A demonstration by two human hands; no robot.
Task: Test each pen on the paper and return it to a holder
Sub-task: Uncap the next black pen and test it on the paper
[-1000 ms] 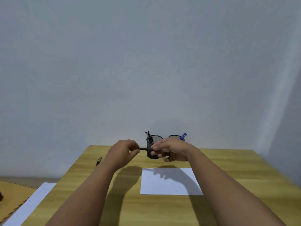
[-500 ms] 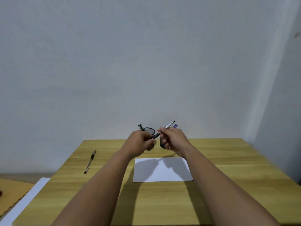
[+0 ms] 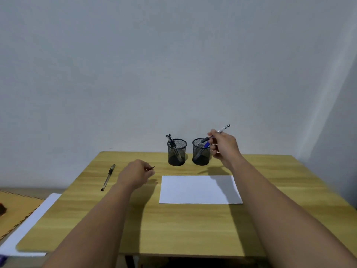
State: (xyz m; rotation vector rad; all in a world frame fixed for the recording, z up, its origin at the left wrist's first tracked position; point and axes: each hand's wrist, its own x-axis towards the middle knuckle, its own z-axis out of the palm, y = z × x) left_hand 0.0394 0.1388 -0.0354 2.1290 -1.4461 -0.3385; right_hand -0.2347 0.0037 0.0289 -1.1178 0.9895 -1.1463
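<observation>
The small dark piece [image 3: 151, 168] pinched by the left hand [image 3: 136, 174] is too small to identify; the picture's lower edge cuts both forearms.

Both bare forearms reach forward, well apart. The left hand [image 3: 136, 174] hangs low with its fingers curled, pinching something small and dark (too small to tell what). The right hand [image 3: 224, 146] is raised higher, fingers curled round a pen [image 3: 217, 132].

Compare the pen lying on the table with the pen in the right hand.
The pen on the table lies flat, untouched, left of the paper. The pen in the right hand is gripped by the right hand, raised and tilted over the right holder. Both look slim with clear barrels.
</observation>
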